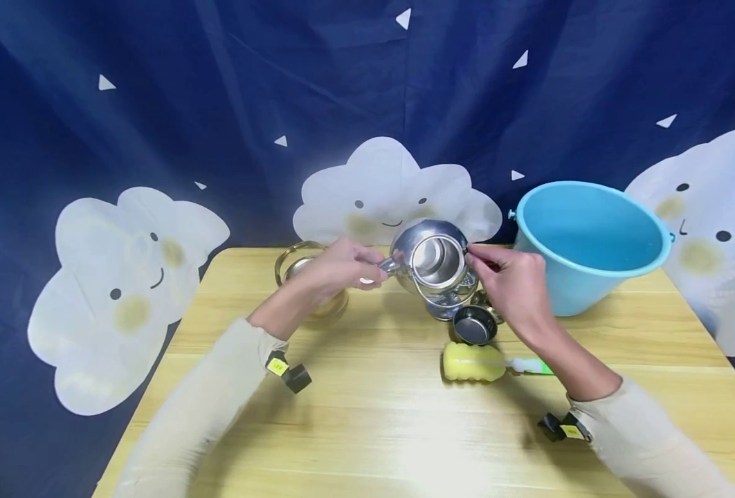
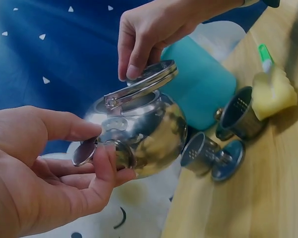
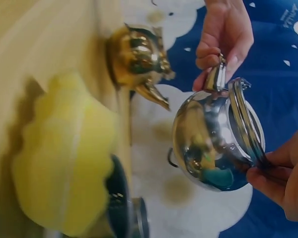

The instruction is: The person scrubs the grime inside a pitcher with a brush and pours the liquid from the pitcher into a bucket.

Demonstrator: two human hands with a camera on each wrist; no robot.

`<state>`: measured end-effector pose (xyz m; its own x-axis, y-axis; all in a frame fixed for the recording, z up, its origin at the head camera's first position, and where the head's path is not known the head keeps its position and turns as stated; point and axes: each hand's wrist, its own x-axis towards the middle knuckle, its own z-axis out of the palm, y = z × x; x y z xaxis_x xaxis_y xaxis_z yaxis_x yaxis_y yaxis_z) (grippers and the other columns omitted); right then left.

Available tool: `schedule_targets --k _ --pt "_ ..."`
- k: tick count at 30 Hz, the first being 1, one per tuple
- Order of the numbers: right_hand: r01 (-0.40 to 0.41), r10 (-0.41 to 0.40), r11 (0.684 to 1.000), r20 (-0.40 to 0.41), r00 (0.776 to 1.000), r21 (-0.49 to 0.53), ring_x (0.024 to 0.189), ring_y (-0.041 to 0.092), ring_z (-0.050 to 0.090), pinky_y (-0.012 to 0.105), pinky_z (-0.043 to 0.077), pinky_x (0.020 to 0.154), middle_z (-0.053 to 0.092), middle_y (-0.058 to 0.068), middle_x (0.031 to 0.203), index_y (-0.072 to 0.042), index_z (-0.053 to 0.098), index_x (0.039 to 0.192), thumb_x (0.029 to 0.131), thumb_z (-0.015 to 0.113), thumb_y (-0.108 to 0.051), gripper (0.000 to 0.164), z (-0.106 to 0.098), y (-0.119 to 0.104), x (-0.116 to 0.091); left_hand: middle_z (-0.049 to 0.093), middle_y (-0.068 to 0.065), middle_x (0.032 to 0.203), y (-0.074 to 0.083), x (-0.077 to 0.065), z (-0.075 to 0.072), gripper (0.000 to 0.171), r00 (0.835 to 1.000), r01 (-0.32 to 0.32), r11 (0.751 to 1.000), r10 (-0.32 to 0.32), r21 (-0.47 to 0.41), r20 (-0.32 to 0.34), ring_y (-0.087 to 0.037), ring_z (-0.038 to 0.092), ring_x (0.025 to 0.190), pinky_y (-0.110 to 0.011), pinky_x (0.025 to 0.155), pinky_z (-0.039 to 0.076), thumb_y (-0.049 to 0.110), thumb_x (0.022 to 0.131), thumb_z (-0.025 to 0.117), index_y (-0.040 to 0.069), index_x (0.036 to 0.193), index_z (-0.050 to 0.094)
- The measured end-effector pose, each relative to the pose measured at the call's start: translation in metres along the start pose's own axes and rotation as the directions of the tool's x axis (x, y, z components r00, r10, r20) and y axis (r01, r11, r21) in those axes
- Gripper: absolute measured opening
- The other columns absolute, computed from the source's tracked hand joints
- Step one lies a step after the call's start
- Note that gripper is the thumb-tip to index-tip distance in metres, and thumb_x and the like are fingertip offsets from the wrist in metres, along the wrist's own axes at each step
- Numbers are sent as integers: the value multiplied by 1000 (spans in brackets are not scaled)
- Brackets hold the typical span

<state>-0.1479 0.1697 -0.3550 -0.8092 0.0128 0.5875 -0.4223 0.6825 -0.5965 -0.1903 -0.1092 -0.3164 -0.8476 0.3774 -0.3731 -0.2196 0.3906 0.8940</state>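
A shiny metal teapot [image 1: 426, 238] is held up above the table, its round mouth facing the head camera. My left hand [image 1: 342, 266] grips the short side handle [image 2: 121, 153] with thumb and fingers. My right hand [image 1: 520, 283] pinches the edge of the hinged lid [image 3: 246, 126], which stands tilted up from the mouth in both wrist views. Below the pot are a perforated metal strainer [image 2: 201, 153], a round metal piece with a stem [image 2: 228, 161] and a dark metal cup [image 1: 475, 325].
A yellow sponge brush [image 1: 473, 362] with a green handle lies in front of the cup. The blue bucket [image 1: 592, 277] stands at the back right. Behind my left hand sits a gold-toned spouted pot [image 3: 139, 54]. A dark blue curtain [image 1: 249, 90] hangs behind the table [image 1: 355, 415].
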Motion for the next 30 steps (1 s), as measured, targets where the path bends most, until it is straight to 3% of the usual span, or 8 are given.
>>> schedule_targets --k 8,13,20,25,30 --pt "-15 14 1000 69 998 10 72 27 78 4 42 55 80 18 94 -1 81 103 89 79 -6 15 14 -1 -9 69 -12 119 -29 1 -2 31 999 -25 999 25 25 -35 -21 61 102 -32 89 58 1 82 69 0 112 75" --pt "-16 14 1000 99 995 17 79 28 80 23 58 60 80 16 94 -3 82 104 90 79 -9 15 21 -4 -11 72 -14 113 -45 -2 -3 29 999 -15 1000 14 -7 -43 -18 62 95 -28 84 56 0 82 68 -1 110 76" --pt "-61 50 996 173 984 58 79 25 79 12 49 58 80 16 98 -3 82 104 91 79 -10 15 34 -2 -14 72 -15 119 -61 -8 -6 30 998 29 1000 -30 -4 -64 -19 66 93 -32 86 59 4 85 72 -1 114 76" --pt "-90 77 995 217 973 53 82 26 78 20 52 61 81 15 98 -4 82 102 90 80 -11 14 40 0 -19 74 -12 109 -72 -12 -6 28 996 59 998 -60 -14 -69 -15 65 83 -34 84 59 6 84 74 1 111 76" --pt "-91 75 994 247 966 52 80 23 76 25 53 64 81 14 97 -5 83 101 89 80 -9 13 45 1 -19 74 -12 105 -82 -14 -5 26 996 63 997 -66 -46 -58 -13 64 82 -27 78 58 7 87 71 -1 111 76"
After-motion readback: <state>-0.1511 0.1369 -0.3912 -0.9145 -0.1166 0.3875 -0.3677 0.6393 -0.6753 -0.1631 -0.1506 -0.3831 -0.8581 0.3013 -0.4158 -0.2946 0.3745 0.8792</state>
